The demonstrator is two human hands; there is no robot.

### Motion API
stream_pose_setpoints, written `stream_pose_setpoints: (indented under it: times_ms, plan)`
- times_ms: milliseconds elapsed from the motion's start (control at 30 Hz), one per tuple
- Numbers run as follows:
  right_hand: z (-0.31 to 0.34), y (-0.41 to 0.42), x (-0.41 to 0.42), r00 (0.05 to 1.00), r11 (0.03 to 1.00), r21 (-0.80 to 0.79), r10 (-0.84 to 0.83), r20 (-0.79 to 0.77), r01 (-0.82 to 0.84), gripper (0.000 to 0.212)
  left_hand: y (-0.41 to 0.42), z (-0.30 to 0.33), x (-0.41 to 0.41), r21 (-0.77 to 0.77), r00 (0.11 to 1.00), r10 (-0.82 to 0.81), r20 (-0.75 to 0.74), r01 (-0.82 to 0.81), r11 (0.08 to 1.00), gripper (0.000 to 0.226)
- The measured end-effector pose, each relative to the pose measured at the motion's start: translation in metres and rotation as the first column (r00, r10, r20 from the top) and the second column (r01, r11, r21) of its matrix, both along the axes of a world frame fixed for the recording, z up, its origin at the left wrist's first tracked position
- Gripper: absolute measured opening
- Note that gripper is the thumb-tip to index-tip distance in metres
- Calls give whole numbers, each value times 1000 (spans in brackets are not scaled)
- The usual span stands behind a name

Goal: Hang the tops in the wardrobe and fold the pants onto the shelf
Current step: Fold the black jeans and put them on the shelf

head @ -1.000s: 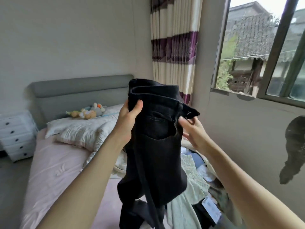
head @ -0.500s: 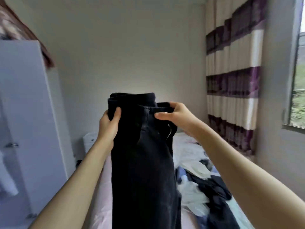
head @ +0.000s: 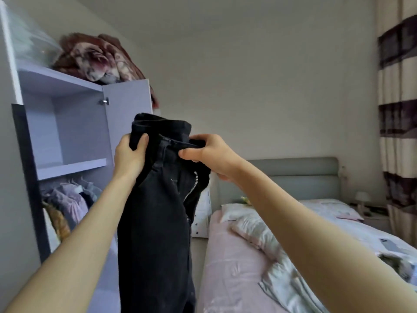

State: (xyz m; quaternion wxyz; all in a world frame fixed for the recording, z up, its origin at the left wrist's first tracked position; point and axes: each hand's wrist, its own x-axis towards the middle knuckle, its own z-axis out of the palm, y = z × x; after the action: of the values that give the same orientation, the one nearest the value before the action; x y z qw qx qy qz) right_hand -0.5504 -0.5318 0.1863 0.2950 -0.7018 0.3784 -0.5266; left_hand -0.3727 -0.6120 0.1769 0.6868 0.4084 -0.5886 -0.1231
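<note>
The left hand grips the waistband of a pair of black pants at its left side, thumb across the front of the fabric and the other fingers hidden behind it. The right hand pinches the waistband at its right side, thumb under the edge and fingers curled over the top. Both grips are closed on the garment, which is held up in the air in front of the person. The pants hang straight down from the two hands, doubled lengthwise, with the fly open and the metal zipper exposed below the right hand. The lower end of the legs runs out of view at the bottom edge. Behind and to the left stands an open wardrobe with a pale shelf; garments hang on hangers below that shelf. A patterned dark red blanket lies on top of the wardrobe. To the right is a bed with pink sheets, a grey headboard and a crumpled pale quilt. A striped curtain hangs at the far right.
</note>
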Motion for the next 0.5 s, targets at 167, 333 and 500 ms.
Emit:
stream_pose_setpoints:
  times_ms: [167, 333, 500]
  plan:
    - [1, -36, -18, 991, 999, 20, -53, 125, 51, 6, -44, 25, -20, 68, 986, -110, 125, 102, 992, 24]
    - [-44, -77, -96, 977, 980, 132, -167, 130, 150, 38, -101, -12, -107, 224, 932, -307, 195, 262, 939, 17]
    - [-113, -106, -203, 949, 929, 241, -305, 75, 280, 8, -151, -84, -223, 392, 855, -469, 220, 363, 845, 26]
